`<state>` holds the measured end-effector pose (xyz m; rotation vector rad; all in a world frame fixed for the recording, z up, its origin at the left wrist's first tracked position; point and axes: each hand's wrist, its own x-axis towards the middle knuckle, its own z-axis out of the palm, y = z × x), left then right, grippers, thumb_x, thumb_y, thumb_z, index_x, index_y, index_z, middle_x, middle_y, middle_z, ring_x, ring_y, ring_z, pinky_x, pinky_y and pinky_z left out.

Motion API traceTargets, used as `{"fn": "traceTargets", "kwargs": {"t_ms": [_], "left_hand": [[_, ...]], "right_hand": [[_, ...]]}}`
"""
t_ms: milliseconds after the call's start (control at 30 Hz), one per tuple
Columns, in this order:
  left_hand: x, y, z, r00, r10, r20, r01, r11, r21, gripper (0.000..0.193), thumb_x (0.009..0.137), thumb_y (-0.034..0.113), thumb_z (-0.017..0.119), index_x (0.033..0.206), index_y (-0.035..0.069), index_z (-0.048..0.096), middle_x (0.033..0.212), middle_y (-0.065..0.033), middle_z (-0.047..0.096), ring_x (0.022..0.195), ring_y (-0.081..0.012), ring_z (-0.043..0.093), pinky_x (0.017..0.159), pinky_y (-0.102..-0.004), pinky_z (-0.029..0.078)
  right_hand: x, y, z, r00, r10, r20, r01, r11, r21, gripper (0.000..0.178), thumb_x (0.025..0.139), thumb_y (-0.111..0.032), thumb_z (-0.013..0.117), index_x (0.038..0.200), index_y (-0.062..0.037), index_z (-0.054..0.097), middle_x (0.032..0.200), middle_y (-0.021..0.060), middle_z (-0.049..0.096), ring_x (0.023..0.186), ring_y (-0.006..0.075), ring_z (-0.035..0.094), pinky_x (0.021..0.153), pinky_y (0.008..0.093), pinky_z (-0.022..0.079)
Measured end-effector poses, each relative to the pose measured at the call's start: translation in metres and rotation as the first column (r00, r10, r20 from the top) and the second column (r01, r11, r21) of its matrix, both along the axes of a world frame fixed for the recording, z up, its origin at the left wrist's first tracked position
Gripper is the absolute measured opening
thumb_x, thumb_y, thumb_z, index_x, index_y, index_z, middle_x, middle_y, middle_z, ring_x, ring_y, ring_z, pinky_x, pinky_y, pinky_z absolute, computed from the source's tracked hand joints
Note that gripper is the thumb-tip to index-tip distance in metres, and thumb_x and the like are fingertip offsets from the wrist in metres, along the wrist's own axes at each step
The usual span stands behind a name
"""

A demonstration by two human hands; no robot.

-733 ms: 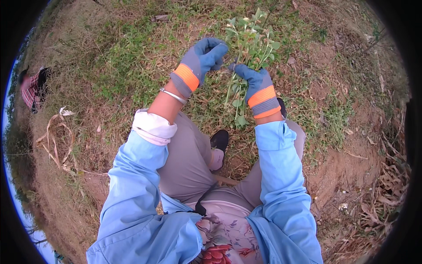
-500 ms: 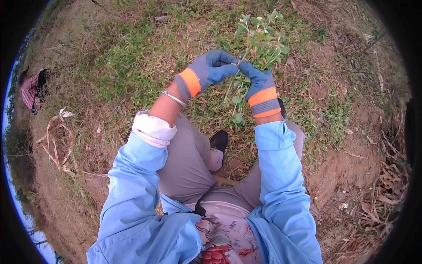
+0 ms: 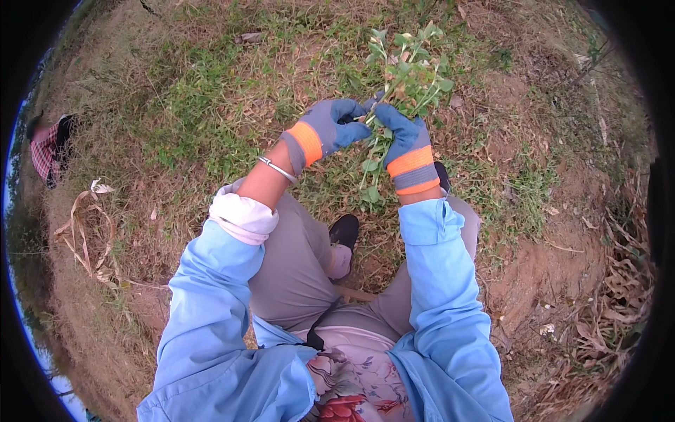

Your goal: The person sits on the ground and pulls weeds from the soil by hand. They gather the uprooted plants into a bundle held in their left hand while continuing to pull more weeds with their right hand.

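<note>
A leafy bunch of green plants point(image 3: 415, 84) is held up in front of me, its leaves pointing away and a few sprigs hanging below. My right hand point(image 3: 406, 137), in a blue and grey glove with an orange-banded cuff, is closed around the stems. Wearing a matching glove, my left hand point(image 3: 325, 129) is closed at the stem ends, its fingertips close to the right fingers. Whatever small part the left fingertips pinch is mostly hidden by the glove.
Low green weeds point(image 3: 193, 105) and dry grass cover the ground ahead. A dried curled stalk point(image 3: 88, 225) lies at left; dry husks point(image 3: 612, 302) pile up at right. A person in a checked shirt point(image 3: 46, 155) is far left. My dark shoe point(image 3: 344, 231) is below my hands.
Both hands and the plant bunch have shifted slightly left and nearer to me. The left fingers have drawn closer together at the stem ends.
</note>
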<state>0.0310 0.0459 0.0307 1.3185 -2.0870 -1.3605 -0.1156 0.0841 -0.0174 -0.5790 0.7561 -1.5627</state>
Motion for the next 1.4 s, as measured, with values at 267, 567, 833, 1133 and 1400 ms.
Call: {"fn": "traceTargets", "kwargs": {"t_ms": [267, 567, 833, 1133, 1400], "left_hand": [[-0.001, 0.002, 0.003, 0.999, 0.000, -0.037, -0.001, 1.000, -0.018, 0.024, 0.071, 0.015, 0.064, 0.090, 0.001, 0.059, 0.068, 0.0009, 0.054, 0.061, -0.0050, 0.045, 0.055, -0.0215, 0.040], [-0.003, 0.005, 0.005, 0.999, 0.019, -0.032, -0.022, 0.997, -0.075, 0.024, 0.070, 0.018, 0.065, 0.085, 0.001, 0.059, 0.063, 0.0007, 0.053, 0.056, -0.0055, 0.044, 0.052, -0.0222, 0.039], [-0.004, 0.002, -0.002, 0.998, -0.019, 0.065, 0.032, 0.977, -0.212, 0.021, 0.070, 0.018, 0.065, 0.081, 0.001, 0.059, 0.060, 0.0005, 0.052, 0.054, -0.0056, 0.043, 0.050, -0.0224, 0.039], [-0.002, -0.003, -0.006, 0.995, -0.055, 0.080, 0.075, 0.961, -0.268, 0.019, 0.071, 0.013, 0.063, 0.087, 0.002, 0.061, 0.067, -0.0031, 0.057, 0.059, -0.0080, 0.049, 0.055, -0.0241, 0.042], [0.000, -0.008, -0.005, 0.982, -0.090, 0.167, 0.165, 0.842, -0.514, 0.019, 0.068, 0.008, 0.061, 0.088, 0.006, 0.061, 0.076, -0.0100, 0.058, 0.066, -0.0225, 0.057, 0.060, -0.0300, 0.046]], "right_hand": [[0.000, 0.003, 0.009, 1.000, -0.019, -0.015, 0.018, 1.000, -0.017, 0.023, 0.075, -0.010, 0.058, 0.095, 0.0012, 0.059, 0.090, 0.0089, 0.062, 0.082, 0.0172, 0.059, 0.071, 0.0288, 0.047], [-0.001, -0.001, 0.005, 0.995, -0.086, 0.050, 0.086, 0.996, 0.006, 0.019, 0.070, -0.004, 0.063, 0.087, 0.0030, 0.061, 0.083, 0.0076, 0.063, 0.073, 0.0165, 0.059, 0.067, 0.0278, 0.046], [-0.003, -0.001, 0.001, 0.994, -0.102, 0.036, 0.099, 0.992, 0.076, 0.011, 0.069, -0.003, 0.060, 0.078, 0.0032, 0.063, 0.077, 0.0077, 0.062, 0.068, 0.0154, 0.058, 0.061, 0.0273, 0.047], [-0.009, 0.002, -0.007, 0.965, -0.052, -0.258, 0.041, 0.998, -0.048, 0.013, 0.075, -0.002, 0.053, 0.082, 0.0016, 0.064, 0.079, 0.0072, 0.062, 0.069, 0.0137, 0.058, 0.061, 0.0260, 0.047], [-0.013, 0.007, -0.005, 0.828, -0.059, -0.558, -0.014, 0.992, -0.125, 0.016, 0.076, -0.002, 0.050, 0.084, 0.0006, 0.064, 0.081, 0.0064, 0.063, 0.072, 0.0128, 0.058, 0.062, 0.0261, 0.048]]}}
